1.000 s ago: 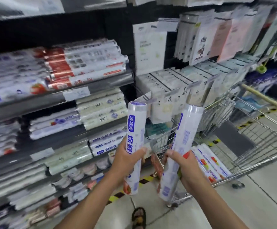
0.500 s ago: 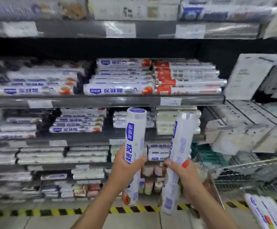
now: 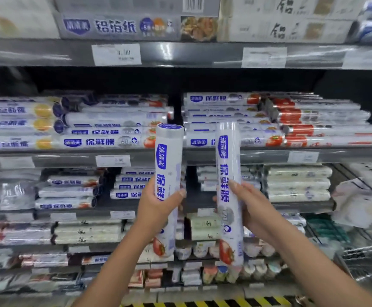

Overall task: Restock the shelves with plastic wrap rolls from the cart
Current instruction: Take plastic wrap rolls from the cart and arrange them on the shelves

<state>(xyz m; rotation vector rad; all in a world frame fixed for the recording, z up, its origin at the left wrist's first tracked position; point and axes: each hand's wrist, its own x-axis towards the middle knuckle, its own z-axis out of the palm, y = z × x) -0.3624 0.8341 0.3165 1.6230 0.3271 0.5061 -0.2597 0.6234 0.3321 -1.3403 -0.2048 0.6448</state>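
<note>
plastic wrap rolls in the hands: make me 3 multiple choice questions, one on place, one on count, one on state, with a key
1. On the left roll, gripped by the left hand, where is the tomato picture?
A. top end
B. middle
C. bottom end

2. How many rolls do the hands hold in all?
A. one
B. two
C. three

3. How does the right roll, gripped by the right hand, stand?
A. roughly upright
B. flat on a shelf
C. on the floor

Key:
1 C, the tomato picture shows below the left hand.
2 B, each hand grips one roll.
3 A, its long axis runs up and down, with its cap end on top.
</note>
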